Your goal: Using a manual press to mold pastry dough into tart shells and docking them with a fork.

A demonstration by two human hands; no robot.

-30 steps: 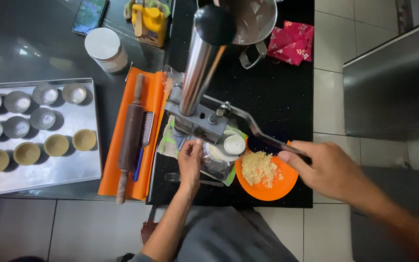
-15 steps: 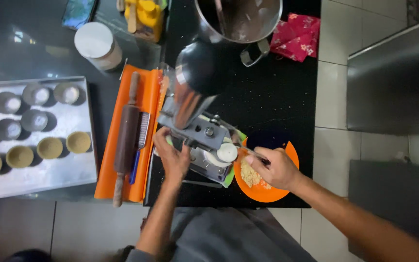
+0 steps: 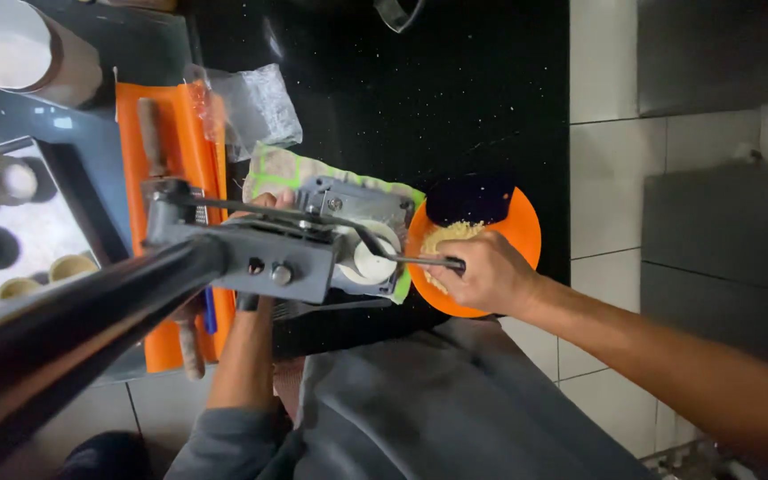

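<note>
right hand (image 3: 488,277) curled shut around the end of a thin dark metal rod (image 3: 402,259), knuckles over the near edge of the orange plate (image 3: 516,233). left hand (image 3: 270,202) mostly hidden behind the grey metal press (image 3: 331,240), only fingertips showing at its far side, seemingly steadying it; whether clamped or merely resting, cannot tell. hands apart, one to each side of the press. rod running roughly left to right, long axis nearly level across the view, free end toward the pale round dough piece (image 3: 372,260) seated in the press, gripped end pointing at the plate. likely stiff, light and smooth, best held near the outer end as now, with enough squeeze to stop it twisting. press sitting on a green-patterned cloth (image 3: 288,169) at the front of the black speckled tabletop (image 3: 455,98); probably heavy and rigid, sharp-cornered, safer held by the body than by moving parts. long dark lever handle (image 3: 73,320) reaching from the press toward the camera, down and left. crumbly yellowish filling (image 3: 448,236) heaped on the plate, loose and easily scattered. further out: orange board (image 3: 166,142) with a wooden rolling pin (image 3: 155,133), crumpled clear plastic bag (image 3: 255,107), white-lidded jar (image 3: 20,53), and a metal tray (image 3: 64,169) of small round moulds (image 3: 6,180) at far left.
</note>
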